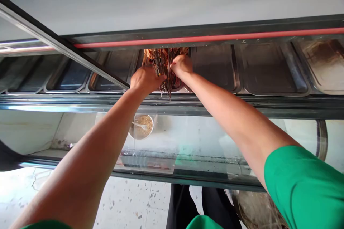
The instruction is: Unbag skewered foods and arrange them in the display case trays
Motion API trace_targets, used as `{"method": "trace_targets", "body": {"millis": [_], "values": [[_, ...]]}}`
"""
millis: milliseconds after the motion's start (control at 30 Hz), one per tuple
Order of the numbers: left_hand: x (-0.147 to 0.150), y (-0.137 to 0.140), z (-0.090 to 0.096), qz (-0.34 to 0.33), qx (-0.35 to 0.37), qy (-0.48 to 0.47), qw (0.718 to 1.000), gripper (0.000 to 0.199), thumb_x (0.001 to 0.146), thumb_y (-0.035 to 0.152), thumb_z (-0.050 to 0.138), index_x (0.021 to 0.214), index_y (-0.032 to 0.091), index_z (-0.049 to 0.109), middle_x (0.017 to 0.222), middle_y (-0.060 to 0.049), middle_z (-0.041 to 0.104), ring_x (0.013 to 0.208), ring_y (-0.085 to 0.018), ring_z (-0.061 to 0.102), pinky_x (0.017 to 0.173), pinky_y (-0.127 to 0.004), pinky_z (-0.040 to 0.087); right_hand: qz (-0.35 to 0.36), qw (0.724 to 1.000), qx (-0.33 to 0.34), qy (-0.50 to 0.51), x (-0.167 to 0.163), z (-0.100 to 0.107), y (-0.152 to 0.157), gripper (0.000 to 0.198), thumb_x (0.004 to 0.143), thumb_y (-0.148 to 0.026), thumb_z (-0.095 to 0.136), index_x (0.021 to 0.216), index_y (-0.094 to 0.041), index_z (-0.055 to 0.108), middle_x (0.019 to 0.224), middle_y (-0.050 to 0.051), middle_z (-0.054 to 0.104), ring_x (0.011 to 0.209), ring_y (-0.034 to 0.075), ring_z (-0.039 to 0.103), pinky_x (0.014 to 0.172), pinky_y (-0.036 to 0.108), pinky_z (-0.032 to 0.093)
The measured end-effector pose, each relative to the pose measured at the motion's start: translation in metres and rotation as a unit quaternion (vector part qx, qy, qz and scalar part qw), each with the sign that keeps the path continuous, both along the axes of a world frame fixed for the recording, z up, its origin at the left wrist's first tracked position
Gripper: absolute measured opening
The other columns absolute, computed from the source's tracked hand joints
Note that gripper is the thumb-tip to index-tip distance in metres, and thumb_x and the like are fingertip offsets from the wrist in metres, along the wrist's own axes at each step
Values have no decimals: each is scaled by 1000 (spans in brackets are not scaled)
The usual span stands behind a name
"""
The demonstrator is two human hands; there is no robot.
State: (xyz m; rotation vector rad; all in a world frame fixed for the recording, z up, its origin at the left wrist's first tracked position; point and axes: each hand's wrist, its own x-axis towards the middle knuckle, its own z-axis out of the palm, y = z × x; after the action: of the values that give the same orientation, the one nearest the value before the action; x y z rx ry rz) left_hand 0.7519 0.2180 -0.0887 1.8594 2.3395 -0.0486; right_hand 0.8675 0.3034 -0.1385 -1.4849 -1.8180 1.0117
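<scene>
A dense bunch of meat skewers (164, 65) lies in a metal tray in the middle of the row, the reddish-brown meat at the back and the thin dark sticks pointing toward me. My left hand (145, 79) is curled round the left side of the bunch, its thumb laid across the sticks; most of its fingertips are hidden. On the other side, my right hand (183, 67) is closed, with thumb and fingers pinched on the sticks at the bunch's right edge.
Metal trays (212, 68) stand side by side left and right of the skewers. A slanting metal frame bar (67, 48) crosses the left side. Below the sliding rail (215, 105), a bowl of coarse seasoning (143, 128) with a white spoon shows through glass.
</scene>
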Motion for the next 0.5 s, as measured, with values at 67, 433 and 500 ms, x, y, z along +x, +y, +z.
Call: {"method": "trace_targets", "body": {"millis": [67, 433, 500], "values": [[-9, -8, -1, 31, -45, -47, 997, 44, 74, 55, 55, 70, 13, 66, 63, -9, 59, 77, -25, 61, 68, -32, 45, -5, 999, 0, -52, -4, 4, -1, 15, 77, -14, 53, 86, -7, 63, 87, 10, 64, 93, 24, 62, 86, 37, 49], [-21, 5, -16, -6, -51, -19, 998, 42, 82, 46, 45, 70, 12, 65, 80, -12, 65, 92, -27, 60, 77, -31, 44, -28, 996, 54, -58, -19, -11, 3, 27, 77, -24, 59, 95, -5, 57, 122, 20, 48, 118, 30, 49, 103, 41, 40], [-27, 9, -17, -18, -83, -1, 996, 45, 85, 47, 41, 72, 12, 67, 84, -12, 67, 96, -27, 60, 80, -29, 44, -24, 997, 45, -66, -17, -10, 3, 24, 77, -22, 58, 94, -5, 57, 123, 21, 47, 118, 28, 49, 102, 38, 40]]}}
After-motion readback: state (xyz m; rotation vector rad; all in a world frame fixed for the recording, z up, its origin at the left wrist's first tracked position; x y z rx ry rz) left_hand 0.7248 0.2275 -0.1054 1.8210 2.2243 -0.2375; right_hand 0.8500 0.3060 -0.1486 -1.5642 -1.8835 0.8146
